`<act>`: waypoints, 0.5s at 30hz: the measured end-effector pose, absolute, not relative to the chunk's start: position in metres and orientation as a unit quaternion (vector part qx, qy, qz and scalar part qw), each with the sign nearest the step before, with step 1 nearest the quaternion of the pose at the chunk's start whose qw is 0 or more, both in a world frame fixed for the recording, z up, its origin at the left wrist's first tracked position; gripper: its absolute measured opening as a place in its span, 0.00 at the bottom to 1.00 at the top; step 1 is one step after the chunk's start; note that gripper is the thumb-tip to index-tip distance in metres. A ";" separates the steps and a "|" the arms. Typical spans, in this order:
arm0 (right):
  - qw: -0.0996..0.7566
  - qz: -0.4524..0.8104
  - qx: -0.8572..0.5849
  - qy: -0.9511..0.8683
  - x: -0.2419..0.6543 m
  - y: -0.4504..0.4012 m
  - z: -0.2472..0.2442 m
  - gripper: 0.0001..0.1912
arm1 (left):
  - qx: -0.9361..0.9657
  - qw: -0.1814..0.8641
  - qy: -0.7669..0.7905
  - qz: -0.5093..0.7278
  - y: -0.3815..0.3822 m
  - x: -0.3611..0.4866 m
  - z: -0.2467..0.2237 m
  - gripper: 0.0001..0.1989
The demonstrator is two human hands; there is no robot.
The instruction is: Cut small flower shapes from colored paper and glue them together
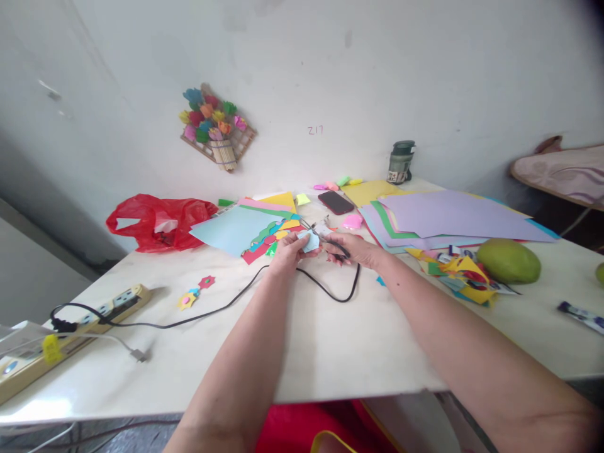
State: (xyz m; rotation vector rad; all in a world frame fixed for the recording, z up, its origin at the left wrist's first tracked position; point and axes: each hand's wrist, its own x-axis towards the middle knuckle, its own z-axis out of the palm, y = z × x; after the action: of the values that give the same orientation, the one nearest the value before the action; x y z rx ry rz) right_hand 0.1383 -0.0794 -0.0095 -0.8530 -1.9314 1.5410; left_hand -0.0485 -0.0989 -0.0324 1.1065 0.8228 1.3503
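One cable [226, 306] | under left wrist [282, 268] | phone [336, 202] beyond | scissors [341, 249], probably

we find the scissors [343, 249] partly hidden by the right hand [355, 248], the power strip [70, 345] cropped at left, a tube [581, 318] at right.

Paper [309, 241]: 1 pale-blue piece, pinched in left hand [289, 249]
Scissors [343, 248]: dark-handled, gripped in right hand [355, 247], blades held at paper
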 end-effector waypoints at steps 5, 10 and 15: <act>0.257 0.553 -0.321 -0.724 0.139 -0.083 -0.007 0.11 | 0.475 0.564 0.355 0.575 -0.101 -0.048 -0.032 0.16; 0.249 0.543 -0.330 -0.731 0.138 -0.083 -0.005 0.12 | 0.495 0.559 0.352 0.565 -0.102 -0.048 -0.031 0.17; 0.247 0.534 -0.335 -0.736 0.139 -0.085 -0.003 0.13 | 0.503 0.552 0.352 0.564 -0.103 -0.047 -0.029 0.18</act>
State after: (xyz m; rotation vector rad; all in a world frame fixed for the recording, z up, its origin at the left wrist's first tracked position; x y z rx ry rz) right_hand 0.1390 -0.0848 -0.0031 -0.9131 -2.0087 1.4551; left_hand -0.0475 -0.1032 -0.0291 1.1896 0.8326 1.3330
